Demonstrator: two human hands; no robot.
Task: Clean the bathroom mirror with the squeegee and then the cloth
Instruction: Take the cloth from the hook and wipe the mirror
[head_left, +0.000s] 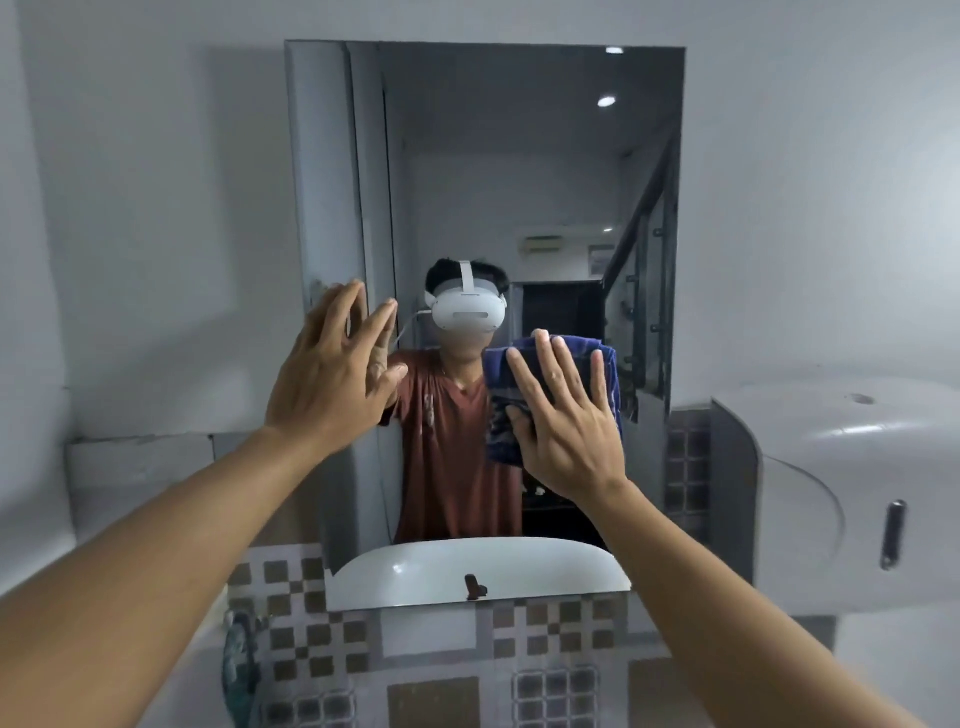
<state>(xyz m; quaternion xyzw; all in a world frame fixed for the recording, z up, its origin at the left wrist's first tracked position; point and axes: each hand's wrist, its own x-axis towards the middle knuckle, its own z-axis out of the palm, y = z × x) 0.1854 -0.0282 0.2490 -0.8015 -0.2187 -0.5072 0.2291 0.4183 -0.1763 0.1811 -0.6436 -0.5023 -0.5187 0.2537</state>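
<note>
Dark blue terry cloth (550, 400), bunched and nubby, is pressed flat against the glass of the rectangular, frameless mirror (519, 156) by the right hand (563, 421), whose fingers are spread over it and thumb hooks its lower fold. The left hand (332, 364) grasps nothing, its fingers splayed, fingertips at the mirror's left part. Below the glass runs a checkered brown-and-white tile band (311, 639). A smooth white plastic dispenser (841, 499) hangs on the wall just right. No readable writing shows.
</note>
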